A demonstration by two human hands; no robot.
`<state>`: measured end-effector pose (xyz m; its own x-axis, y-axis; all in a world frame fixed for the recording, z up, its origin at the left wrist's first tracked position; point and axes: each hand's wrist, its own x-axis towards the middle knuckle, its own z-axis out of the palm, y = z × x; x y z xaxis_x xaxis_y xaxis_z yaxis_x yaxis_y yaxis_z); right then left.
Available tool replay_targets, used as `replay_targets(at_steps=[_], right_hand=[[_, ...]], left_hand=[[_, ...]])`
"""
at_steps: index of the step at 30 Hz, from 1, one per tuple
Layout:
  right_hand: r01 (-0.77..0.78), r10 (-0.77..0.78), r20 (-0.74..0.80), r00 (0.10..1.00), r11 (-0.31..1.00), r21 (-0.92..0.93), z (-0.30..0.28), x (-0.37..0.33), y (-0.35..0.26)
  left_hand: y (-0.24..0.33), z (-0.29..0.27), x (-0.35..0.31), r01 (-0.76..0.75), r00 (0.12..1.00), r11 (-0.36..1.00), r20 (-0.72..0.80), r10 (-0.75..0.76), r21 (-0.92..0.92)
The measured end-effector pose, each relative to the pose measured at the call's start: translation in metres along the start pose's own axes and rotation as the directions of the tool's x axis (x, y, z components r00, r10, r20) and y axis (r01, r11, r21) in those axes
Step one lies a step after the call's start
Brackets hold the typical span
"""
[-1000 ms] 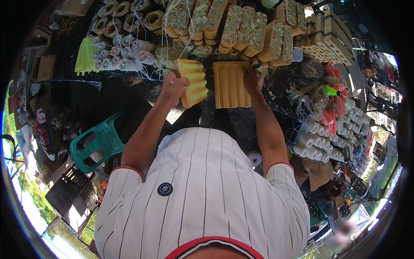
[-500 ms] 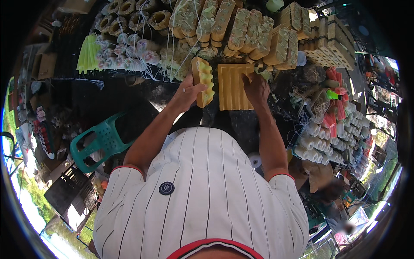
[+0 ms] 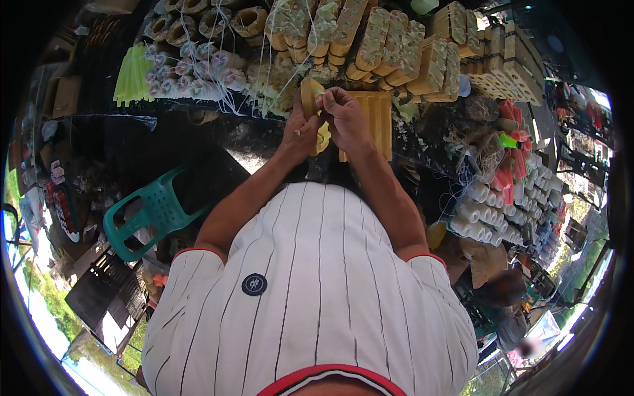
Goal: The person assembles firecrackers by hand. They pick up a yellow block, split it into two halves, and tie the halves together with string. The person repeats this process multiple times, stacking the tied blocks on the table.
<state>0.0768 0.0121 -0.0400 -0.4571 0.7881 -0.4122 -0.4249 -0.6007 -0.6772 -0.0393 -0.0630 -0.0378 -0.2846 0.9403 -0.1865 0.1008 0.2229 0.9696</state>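
Observation:
My left hand [image 3: 298, 137] grips a narrow tan block [image 3: 306, 98] with a yellow, bumpy inner side, holding it on edge. Against that inner side, my right hand [image 3: 348, 122] has its thumb and fingers pinched together; whatever is between them is too small to make out. Below the fingers, a scalloped yellow part [image 3: 323, 140] of the block shows. Partly behind my right hand stands a flat tan slab [image 3: 378, 122] with straight parallel grooves, touched by neither hand's fingertips as far as I can see.
Stacked tan blocks [image 3: 373, 43] line the far side, beside hollow round tan pieces [image 3: 214, 23]. Yellow-green sticks [image 3: 133, 78] and wrapped rolls [image 3: 195, 72] lie far left. A green plastic chair [image 3: 152, 208] stands left; white rolls [image 3: 479, 211] are piled right.
My right hand has left the grooved slab and moved left to the block in my left hand, its fingers now pinched there. The block has turned more edge-on.

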Motion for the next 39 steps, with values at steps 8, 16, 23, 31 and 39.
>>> replay_targets(at_steps=[8,16,23,31,39], right_hand=[[-0.113,0.115,0.003,0.993,0.968,0.224,-0.033,0.001,-0.032],[-0.017,0.058,0.037,0.998,0.729,-0.685,-0.027,-0.025,-0.057],[0.054,-0.027,0.047,0.999,0.389,-0.919,-0.013,-0.062,-0.041],[-0.109,0.108,-0.036,0.993,0.810,-0.576,-0.039,-0.057,-0.023],[-0.092,0.067,-0.064,0.996,0.786,-0.611,-0.064,-0.052,-0.072]], left_hand=[[-0.042,-0.007,-0.002,-0.144,0.990,0.968,0.022,0.142,0.208],[0.004,0.007,0.006,0.190,0.977,0.821,0.018,-0.214,-0.538],[0.023,0.034,0.007,0.204,0.965,0.815,-0.030,-0.261,-0.542],[0.014,0.034,0.018,0.104,0.982,0.991,-0.149,-0.115,-0.082],[-0.002,-0.024,0.021,0.013,0.974,0.983,-0.225,0.028,0.182]])
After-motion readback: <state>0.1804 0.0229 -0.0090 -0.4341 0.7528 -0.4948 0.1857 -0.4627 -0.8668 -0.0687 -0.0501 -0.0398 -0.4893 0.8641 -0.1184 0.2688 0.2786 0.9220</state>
